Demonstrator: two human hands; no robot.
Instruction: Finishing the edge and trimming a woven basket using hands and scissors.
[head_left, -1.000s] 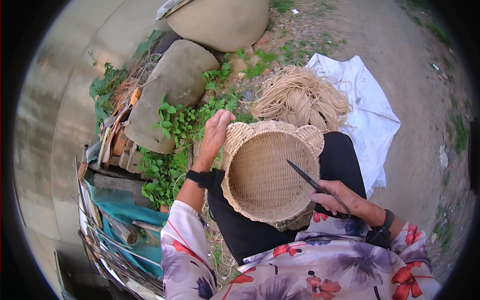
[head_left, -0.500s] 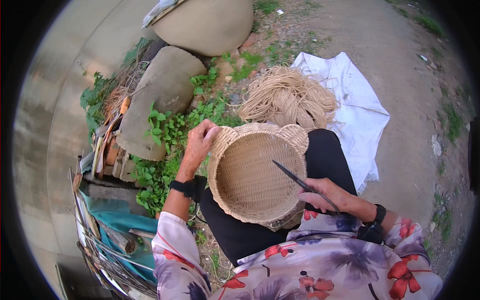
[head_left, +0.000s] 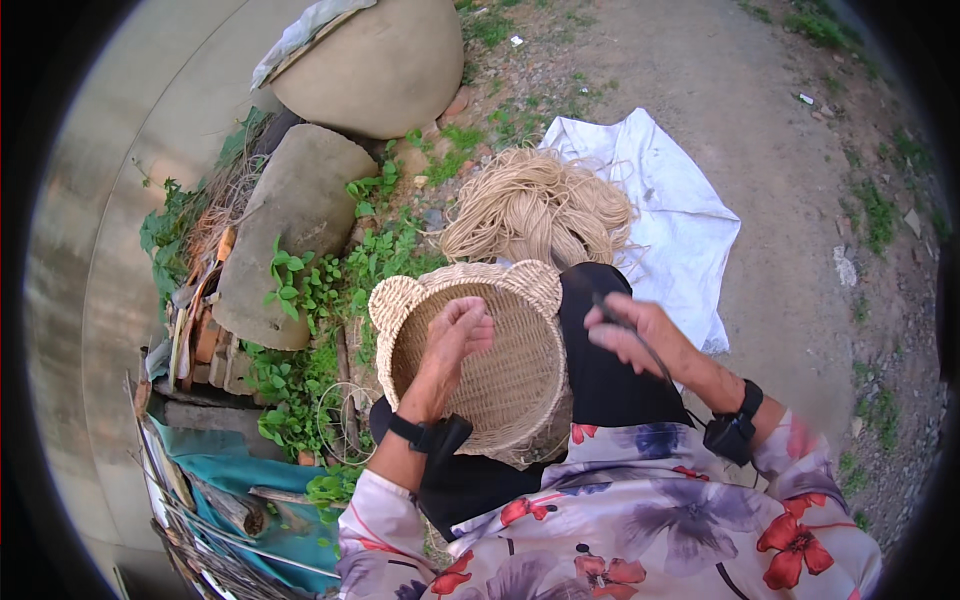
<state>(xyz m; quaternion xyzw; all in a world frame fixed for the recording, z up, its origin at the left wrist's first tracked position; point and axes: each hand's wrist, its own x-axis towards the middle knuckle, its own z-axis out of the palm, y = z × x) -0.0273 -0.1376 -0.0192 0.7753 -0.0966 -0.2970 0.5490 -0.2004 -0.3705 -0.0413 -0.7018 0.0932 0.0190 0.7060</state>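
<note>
A round woven basket with two ear-shaped lobes on its far rim rests on my lap. Over the basket's opening is my left hand, its fingers curled together; whatever they may pinch is too small to make out. To the right of the basket, above my dark-trousered knee, my right hand grips dark pointed scissors, partly smeared by motion.
Beyond the basket, a heap of tan cord lies on a white sheet. A thin cord loop hangs at the basket's left. Leafy plants, a curved clay piece, teal cloth and sticks line the left side.
My left hand has left the basket's rim and moved right and down over its opening. My right hand has lifted the scissors away from the basket, up and to the right.
</note>
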